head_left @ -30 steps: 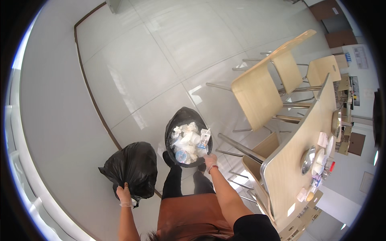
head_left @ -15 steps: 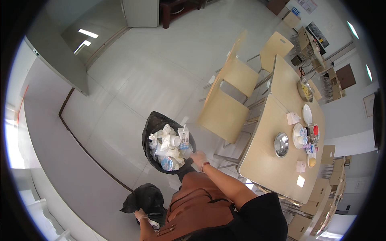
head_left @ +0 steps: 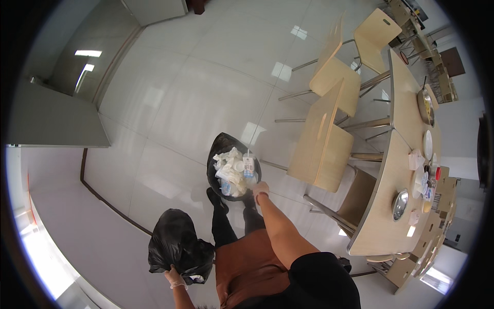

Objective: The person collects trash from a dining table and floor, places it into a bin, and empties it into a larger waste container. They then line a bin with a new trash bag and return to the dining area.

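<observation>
My right hand (head_left: pixel 260 189) is closed on the near right rim of a trash bin lined with a black bag (head_left: pixel 215 149). Crumpled white tissues (head_left: pixel 230 159), a white drink carton with a straw (head_left: pixel 248 167) and a blue-and-white cup (head_left: pixel 226 186) fill the bin. On the other side, my left hand (head_left: pixel 175 276) grips a bulging black garbage bag (head_left: pixel 175 239) hanging beside my leg. Something white and purple shows at the bag's lower edge, too small to name. Thin clear gloves seem to cover both hands.
Right of me stands a pale table (head_left: pixel 375 226) bearing a steel bowl (head_left: pixel 400 205), plates and a bowl of food (head_left: pixel 426 105). Wooden chairs (head_left: pixel 319 139) line its left side. A low wall (head_left: pixel 56 190) runs along my left, and a grey door (head_left: pixel 56 113) stands ahead of it.
The view has shifted, with table and chairs now farther right. More of the garbage bag in my left hand shows, and it sits higher. My legs have come into sight; my right hand keeps the bin's rim.
</observation>
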The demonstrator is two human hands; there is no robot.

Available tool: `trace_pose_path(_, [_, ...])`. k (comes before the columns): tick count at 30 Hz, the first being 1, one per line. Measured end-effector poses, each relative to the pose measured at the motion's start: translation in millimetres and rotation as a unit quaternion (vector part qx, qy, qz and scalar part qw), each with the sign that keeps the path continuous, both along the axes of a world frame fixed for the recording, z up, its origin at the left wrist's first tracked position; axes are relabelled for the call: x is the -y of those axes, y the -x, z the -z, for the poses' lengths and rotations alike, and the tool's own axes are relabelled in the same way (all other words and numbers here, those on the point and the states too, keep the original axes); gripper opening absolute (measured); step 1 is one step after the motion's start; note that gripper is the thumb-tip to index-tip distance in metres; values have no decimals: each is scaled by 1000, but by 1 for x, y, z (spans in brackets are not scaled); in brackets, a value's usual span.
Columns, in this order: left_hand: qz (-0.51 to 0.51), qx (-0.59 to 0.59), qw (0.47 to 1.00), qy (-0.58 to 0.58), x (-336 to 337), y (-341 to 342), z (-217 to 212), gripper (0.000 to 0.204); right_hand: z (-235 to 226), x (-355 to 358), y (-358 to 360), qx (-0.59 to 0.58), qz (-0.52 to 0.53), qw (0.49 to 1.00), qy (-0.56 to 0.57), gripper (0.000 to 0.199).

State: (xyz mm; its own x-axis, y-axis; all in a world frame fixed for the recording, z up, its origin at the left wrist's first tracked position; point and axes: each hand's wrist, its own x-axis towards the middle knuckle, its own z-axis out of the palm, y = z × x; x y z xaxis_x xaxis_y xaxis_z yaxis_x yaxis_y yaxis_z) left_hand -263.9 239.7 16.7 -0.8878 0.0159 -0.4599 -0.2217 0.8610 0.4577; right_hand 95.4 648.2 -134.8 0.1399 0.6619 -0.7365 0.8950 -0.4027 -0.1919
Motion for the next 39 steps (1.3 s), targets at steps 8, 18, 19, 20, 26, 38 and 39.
trace_pose_path(8, [11,78,988,-133,-129,57,31,24,123,-10,14,52,-11,997,-49,15])
trace_pose_path(18, [215,71,974,15,-198,71,62,28,154,21,2,-72,252,964,-42,36])
trace_pose_path(19, [245,64,966,45,-197,77,58,32,139,34,-14,-112,320,927,-158,35])
trace_pose_path(20, [277,54,956,74,-194,90,59,36,136,61,-30,-148,381,871,-274,33])
trace_pose_path(26, [276,-99,956,-16,-169,78,102,38,-12,49,-166,-33,589,719,-369,42])
trace_pose_path(38, [327,-11,944,49,-210,20,70,34,-65,-22,-168,-39,429,888,-158,32])
trace_pose_path(39, [342,-20,937,74,-213,26,77,34,-71,-5,-145,-95,466,862,-176,24])
